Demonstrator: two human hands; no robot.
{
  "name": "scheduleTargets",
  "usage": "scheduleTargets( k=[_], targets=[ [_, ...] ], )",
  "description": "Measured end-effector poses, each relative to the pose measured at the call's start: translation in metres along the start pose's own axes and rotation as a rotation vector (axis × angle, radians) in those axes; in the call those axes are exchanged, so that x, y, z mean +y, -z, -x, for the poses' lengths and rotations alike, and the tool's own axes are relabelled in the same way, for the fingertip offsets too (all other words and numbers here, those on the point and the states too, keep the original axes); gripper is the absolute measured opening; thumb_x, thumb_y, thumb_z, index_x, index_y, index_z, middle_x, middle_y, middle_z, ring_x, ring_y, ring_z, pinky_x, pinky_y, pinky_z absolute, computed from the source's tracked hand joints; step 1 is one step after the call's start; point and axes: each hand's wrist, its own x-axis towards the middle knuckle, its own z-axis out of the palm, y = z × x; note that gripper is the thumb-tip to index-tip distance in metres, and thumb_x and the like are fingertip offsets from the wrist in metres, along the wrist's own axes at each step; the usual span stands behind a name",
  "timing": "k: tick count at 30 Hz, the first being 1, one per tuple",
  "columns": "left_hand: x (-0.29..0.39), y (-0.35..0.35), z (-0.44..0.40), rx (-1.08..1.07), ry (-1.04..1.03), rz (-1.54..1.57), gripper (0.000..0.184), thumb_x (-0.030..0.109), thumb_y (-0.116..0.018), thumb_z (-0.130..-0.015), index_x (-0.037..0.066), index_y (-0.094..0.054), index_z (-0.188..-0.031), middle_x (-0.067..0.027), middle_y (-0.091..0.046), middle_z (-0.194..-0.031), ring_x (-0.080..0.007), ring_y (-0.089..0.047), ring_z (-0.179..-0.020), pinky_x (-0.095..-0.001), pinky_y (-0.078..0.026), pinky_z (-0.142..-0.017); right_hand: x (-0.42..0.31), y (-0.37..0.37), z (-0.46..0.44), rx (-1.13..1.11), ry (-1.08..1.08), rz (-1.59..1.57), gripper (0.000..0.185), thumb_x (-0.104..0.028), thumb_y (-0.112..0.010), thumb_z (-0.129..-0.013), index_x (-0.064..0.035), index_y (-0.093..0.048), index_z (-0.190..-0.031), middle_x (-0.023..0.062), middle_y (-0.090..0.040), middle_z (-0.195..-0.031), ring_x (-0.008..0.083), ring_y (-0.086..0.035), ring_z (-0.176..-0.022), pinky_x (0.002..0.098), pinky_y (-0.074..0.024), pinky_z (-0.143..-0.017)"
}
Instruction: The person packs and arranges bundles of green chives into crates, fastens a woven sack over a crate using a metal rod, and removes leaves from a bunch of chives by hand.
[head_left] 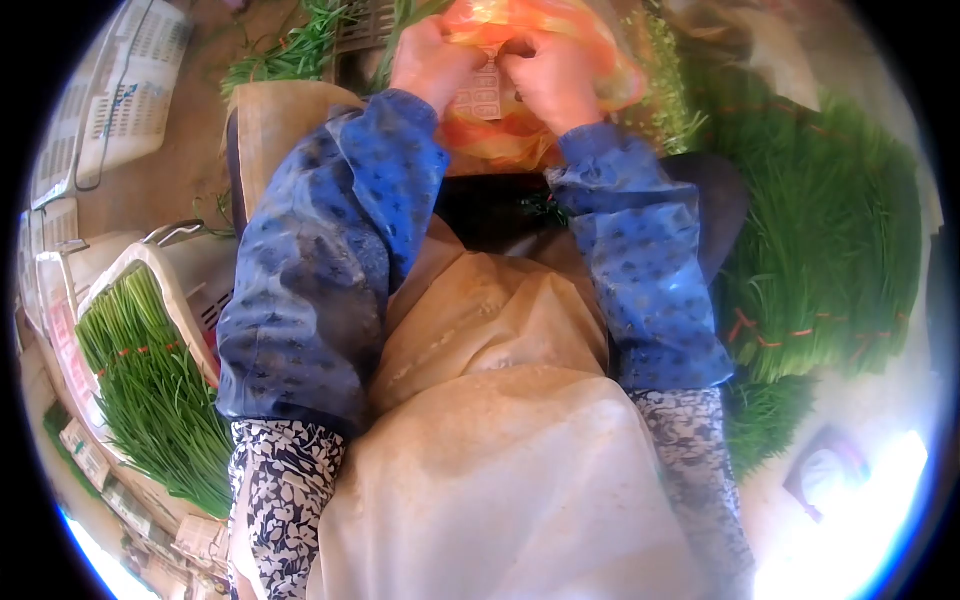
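Note:
Far ahead of me, an orange plastic bag [510, 140] lies crumpled between my hands. My left hand [432, 65] is closed, its thumb and fingers pinched on the bag near a white printed patch [484, 95]. My right hand [552, 82] is closed too, pinching the bag just right of that patch. The two sets of fingertips are close together. Whether the patch is a loose slip or print on the bag, I cannot tell. Blue patterned sleeve covers [320, 250] reach my wrists. A tan apron [490, 400] covers my lap.
Long green chives [810, 230] in bundles with red ties are piled at the right. More chives [150, 390] lie in a white basket [165, 275] at the left. Loose green stalks [295, 45] lie at upper left. White plastic crates [125, 90] stand beyond the basket.

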Motion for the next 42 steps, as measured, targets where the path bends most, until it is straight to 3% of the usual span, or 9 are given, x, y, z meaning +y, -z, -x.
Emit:
scheduleTargets(
  k=[2, 5, 10, 19, 24, 26, 31, 35, 42],
  targets=[
    [0.008, 0.001, 0.003, -0.026, 0.032, -0.033, 0.036, 0.003, -0.068, -0.067, -0.004, -0.059, -0.101, -0.0114, -0.065, -0.087, -0.0173, -0.063, -0.076, -0.029, -0.05, -0.068, 0.003, 0.0, -0.002, -0.034, -0.059, -0.09, 0.021, -0.018, -0.061, -0.077, -0.0008, -0.065, -0.088, 0.0057, -0.062, -0.068, 0.0133, -0.06, -0.066, 0.0276, -0.0468, -0.055],
    [0.011, 0.002, 0.005, -0.06, 0.092, -0.06, 0.038, -0.003, -0.065, -0.07, -0.003, -0.056, -0.107, -0.0105, -0.064, -0.094, -0.017, -0.063, -0.083, -0.0282, -0.05, -0.073, 0.008, -0.001, -0.001, 0.034, 0.016, -0.193, 0.021, -0.02, -0.06, -0.071, -0.0024, -0.067, -0.079, 0.0172, -0.064, -0.072, 0.0298, -0.063, -0.068, 0.0372, -0.0484, -0.064],
    [0.009, 0.002, 0.005, -0.053, 0.173, 0.02, 0.037, -0.002, -0.066, -0.07, -0.004, -0.055, -0.105, -0.0113, -0.064, -0.092, -0.0175, -0.064, -0.081, -0.0287, -0.051, -0.072, 0.013, 0.001, -0.001, -0.072, -0.262, -0.481, 0.023, -0.02, -0.058, -0.075, 0.001, -0.066, -0.08, 0.0063, -0.061, -0.061, 0.0138, -0.058, -0.055, 0.0284, -0.0458, -0.054],
    [-0.014, -0.003, -0.007, 0.151, 0.071, -0.259, 0.035, 0.013, -0.072, -0.062, -0.008, -0.061, -0.088, -0.0199, -0.064, -0.081, -0.0281, -0.065, -0.07, -0.0354, -0.051, -0.06, -0.014, 0.034, 0.014, -0.124, -0.399, -0.665, 0.021, -0.021, -0.06, -0.079, -0.0001, -0.062, -0.082, -0.0004, -0.052, -0.062, 0.0076, -0.047, -0.052, 0.0237, -0.0379, -0.048],
    [0.04, 0.052, 0.027, 0.076, 0.092, -0.748, 0.054, 0.026, -0.076, -0.058, 0.001, -0.056, -0.102, -0.0188, -0.059, -0.1, -0.0262, -0.061, -0.087, -0.0361, -0.05, -0.075, -0.064, 0.005, 0.017, -0.233, -0.298, -0.771, 0.023, -0.02, -0.058, -0.082, -0.0019, -0.061, -0.096, 0.0039, -0.058, -0.089, 0.0128, -0.056, -0.08, 0.0267, -0.0477, -0.066],
    [0.074, 0.011, 0.021, -0.057, 0.019, -0.843, 0.064, 0.032, -0.078, -0.057, 0.005, -0.053, -0.11, -0.0179, -0.057, -0.109, -0.0246, -0.06, -0.094, -0.0362, -0.049, -0.082, -0.043, 0.064, 0.01, -0.336, -0.315, -0.531, 0.031, -0.017, -0.051, -0.082, 0.0, -0.055, -0.108, 0.0028, -0.058, -0.091, 0.0109, -0.056, -0.072, 0.021, -0.0449, -0.064],
    [0.126, 0.107, 0.08, -0.021, -0.186, -0.841, 0.043, 0.022, -0.07, -0.063, 0.001, -0.057, -0.098, -0.0165, -0.06, -0.083, -0.0313, -0.06, -0.078, -0.0383, -0.049, -0.067, -0.05, 0.036, -0.091, -0.479, -0.017, -0.779, 0.018, -0.021, -0.047, -0.091, -0.0036, -0.052, -0.094, -0.001, -0.049, -0.078, 0.0033, -0.034, -0.05, 0.0192, -0.0294, -0.051],
    [0.134, 0.149, 0.178, 0.466, -0.484, -0.587, 0.03, 0.008, -0.064, -0.069, 0.001, -0.058, -0.097, -0.0122, -0.06, -0.086, -0.0304, -0.058, -0.077, -0.039, -0.047, -0.068, -0.093, 0.005, -0.148, -0.734, -0.06, -0.819, 0.018, -0.02, -0.049, -0.091, -0.0033, -0.051, -0.096, -0.0007, -0.049, -0.077, 0.003, -0.032, -0.049, 0.0186, -0.0287, -0.051],
    [0.14, 0.188, 0.327, 0.808, -0.113, -0.802, 0.03, -0.001, -0.065, -0.064, 0.003, -0.06, -0.094, -0.012, -0.059, -0.093, -0.0299, -0.055, -0.087, -0.0373, -0.046, -0.076, -0.139, -0.045, -0.171, -0.904, 0.03, -0.759, 0.019, -0.015, -0.052, -0.09, 0.0003, -0.054, -0.101, 0.0017, -0.053, -0.079, 0.0034, -0.034, -0.048, 0.0183, -0.0292, -0.048]
  ],
)
